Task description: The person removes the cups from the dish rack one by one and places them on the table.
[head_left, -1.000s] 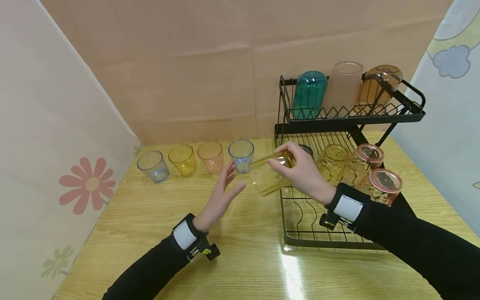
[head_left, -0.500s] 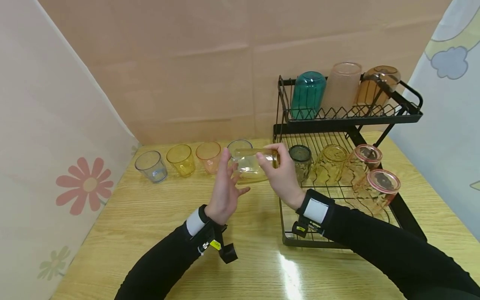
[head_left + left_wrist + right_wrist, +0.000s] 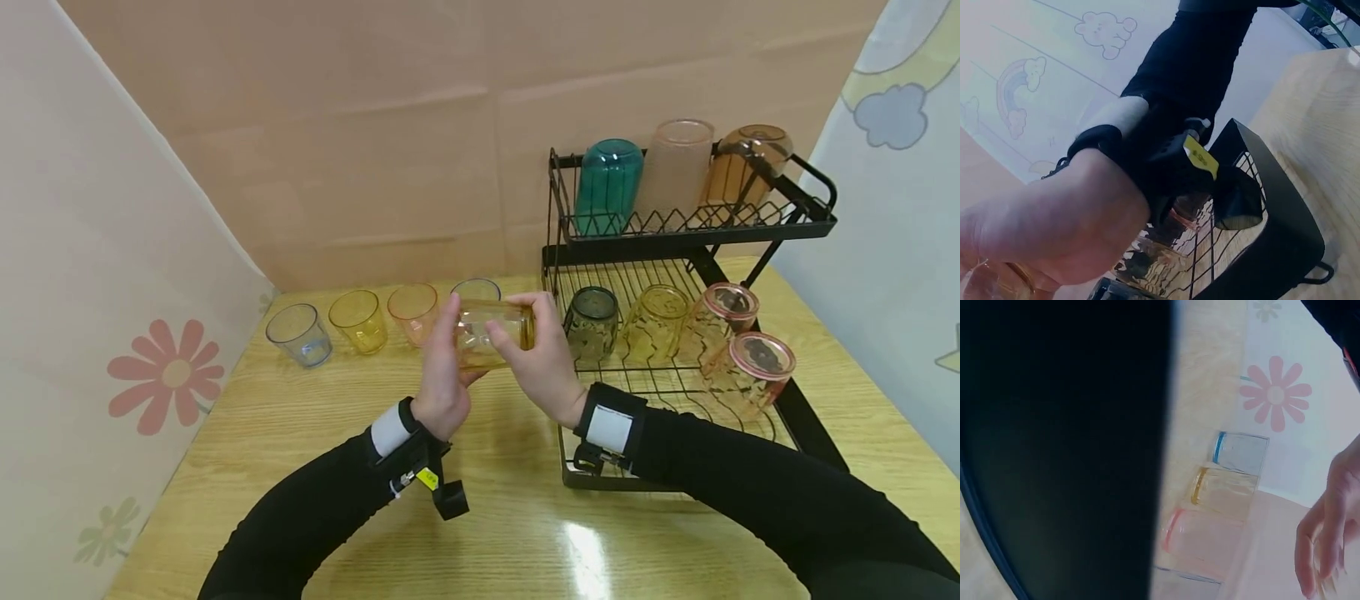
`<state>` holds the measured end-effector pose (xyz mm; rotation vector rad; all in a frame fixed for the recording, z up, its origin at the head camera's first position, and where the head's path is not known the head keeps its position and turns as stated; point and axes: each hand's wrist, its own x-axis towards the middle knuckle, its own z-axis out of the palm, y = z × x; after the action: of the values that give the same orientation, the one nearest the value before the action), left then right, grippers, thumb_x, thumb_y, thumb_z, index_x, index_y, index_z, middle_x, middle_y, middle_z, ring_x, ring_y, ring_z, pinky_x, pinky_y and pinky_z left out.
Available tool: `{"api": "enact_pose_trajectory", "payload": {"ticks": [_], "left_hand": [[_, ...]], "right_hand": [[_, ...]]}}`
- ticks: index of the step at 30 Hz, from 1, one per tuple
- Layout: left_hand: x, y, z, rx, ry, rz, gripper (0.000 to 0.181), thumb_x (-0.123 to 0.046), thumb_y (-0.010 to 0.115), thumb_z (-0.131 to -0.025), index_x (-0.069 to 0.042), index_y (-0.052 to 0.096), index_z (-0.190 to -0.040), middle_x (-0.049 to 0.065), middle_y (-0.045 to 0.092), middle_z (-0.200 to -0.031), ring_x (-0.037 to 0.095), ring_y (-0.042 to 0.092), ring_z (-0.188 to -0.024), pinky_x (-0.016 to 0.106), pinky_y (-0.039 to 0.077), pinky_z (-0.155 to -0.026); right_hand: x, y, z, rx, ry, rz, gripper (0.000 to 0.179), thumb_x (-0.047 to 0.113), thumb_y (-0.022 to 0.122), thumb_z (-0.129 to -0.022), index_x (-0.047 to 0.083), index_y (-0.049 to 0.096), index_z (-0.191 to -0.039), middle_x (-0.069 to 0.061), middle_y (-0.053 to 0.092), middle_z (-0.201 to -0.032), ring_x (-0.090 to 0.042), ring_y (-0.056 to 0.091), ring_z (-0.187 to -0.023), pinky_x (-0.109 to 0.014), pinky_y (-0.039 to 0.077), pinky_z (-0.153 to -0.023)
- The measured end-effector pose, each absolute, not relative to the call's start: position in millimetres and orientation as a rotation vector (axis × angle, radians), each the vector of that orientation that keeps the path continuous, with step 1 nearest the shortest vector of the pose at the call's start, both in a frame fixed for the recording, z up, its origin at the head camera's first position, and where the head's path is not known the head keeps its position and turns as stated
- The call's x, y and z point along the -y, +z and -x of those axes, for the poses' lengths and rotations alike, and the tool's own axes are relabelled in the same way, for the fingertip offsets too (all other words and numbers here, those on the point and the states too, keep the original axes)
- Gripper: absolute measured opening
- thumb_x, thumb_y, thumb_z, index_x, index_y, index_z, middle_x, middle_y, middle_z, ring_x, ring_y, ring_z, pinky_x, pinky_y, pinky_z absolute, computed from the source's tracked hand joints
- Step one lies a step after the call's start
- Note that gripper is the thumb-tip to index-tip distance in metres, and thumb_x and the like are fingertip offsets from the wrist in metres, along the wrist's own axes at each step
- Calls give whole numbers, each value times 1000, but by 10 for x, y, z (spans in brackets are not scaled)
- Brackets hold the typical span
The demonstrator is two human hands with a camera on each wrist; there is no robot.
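Observation:
A yellow drinking glass [image 3: 480, 317] lies sideways in the air between both hands in the head view. My right hand [image 3: 546, 360] grips its base end, thumb along the near side. At the opposite end my left hand [image 3: 441, 379] holds it, with fingers partly hidden behind the glass. Behind stands a row of upright tumblers: a clear blue one [image 3: 300, 336], a yellow one [image 3: 361, 323], a pink one [image 3: 414, 310] and another blue-rimmed one [image 3: 477, 288], mostly covered by the hands and glass. The left wrist view catches the right hand [image 3: 1066, 219] around the glass [image 3: 997, 284].
Right of the hands stands a two-tier black dish rack [image 3: 705, 240]. Its top holds upturned teal [image 3: 609, 187], pale pink [image 3: 675, 171] and amber [image 3: 746, 171] glasses. Below are upturned dark [image 3: 592, 325], yellow [image 3: 656, 325] and two pink glasses [image 3: 752, 367]. A wall rises behind the table.
My right hand has carried the yellow glass left, away from the rack, turning it from tilted to level. The left hand has come in from open and taken hold of its left end.

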<state>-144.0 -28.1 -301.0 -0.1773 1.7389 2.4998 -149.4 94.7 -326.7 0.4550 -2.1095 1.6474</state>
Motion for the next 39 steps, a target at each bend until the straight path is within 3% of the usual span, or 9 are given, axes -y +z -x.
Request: {"api": "enact_pose_trajectory", "payload": {"ticks": [6,11,13,16,20,25,29,39], "left_hand": [[370,-3045,1484,-1778,2489,168,50,-57,51,-84,-15,56,-109,6,56,-104,20,55,-83,36,42,-69],[569,-3145,1504,-1861,2412,189,57,-58,54,-81,-8,55,-109,16,55,-107,25,56,-86,33,46,-66],[684,-3214,1503,-1898,2385,188,59,-56,55,-81,-5,55,-110,20,54,-108,30,55,-91,36,47,-69],[875,-3323,1490,-2038,2309,173,59,-53,55,-84,-5,52,-119,14,50,-119,27,47,-108,37,39,-86],[1143,-3447,1491,-2250,2170,172,60,-47,55,-86,-6,47,-128,4,44,-129,18,36,-119,35,25,-98],[1467,-3516,1517,-2511,1948,150,57,-48,59,-83,-11,50,-125,5,46,-124,19,44,-109,34,35,-88],[1723,-3553,1564,-2786,1692,51,58,-50,60,-81,-13,51,-125,6,48,-121,24,47,-102,36,38,-79],[2173,-3679,1691,-3326,841,-92,67,-60,55,-79,-12,50,-126,15,49,-121,33,50,-101,45,42,-68]], "right_hand": [[-1022,-3202,1541,2288,1548,-636,46,39,56,-87,10,40,-120,-4,43,-112,-16,45,-98,-36,41,-78],[-1192,-3099,1533,2612,1163,-909,55,50,52,-87,17,38,-128,-2,46,-120,-13,51,-96,-28,45,-71],[-1271,-3068,1505,2720,963,-1028,62,54,50,-86,18,35,-134,-2,44,-127,-13,53,-96,-24,45,-68],[-1397,-3042,1447,2810,680,-1193,69,58,47,-86,19,28,-140,-3,40,-134,-11,55,-91,-22,45,-62],[-1594,-3048,1373,2819,365,-1340,73,62,41,-86,20,23,-144,-3,35,-138,-14,52,-102,-27,46,-69],[-1857,-3086,1327,2833,194,-1367,72,64,37,-87,24,21,-145,-5,31,-143,-22,38,-123,-40,42,-85],[-2063,-3100,1307,2869,156,-1317,72,67,34,-86,27,22,-145,-6,31,-143,-25,37,-123,-44,39,-89],[-2460,-3057,1289,2907,55,-1188,75,68,37,-84,25,25,-144,-8,28,-144,-31,34,-125,-49,33,-94]]}}
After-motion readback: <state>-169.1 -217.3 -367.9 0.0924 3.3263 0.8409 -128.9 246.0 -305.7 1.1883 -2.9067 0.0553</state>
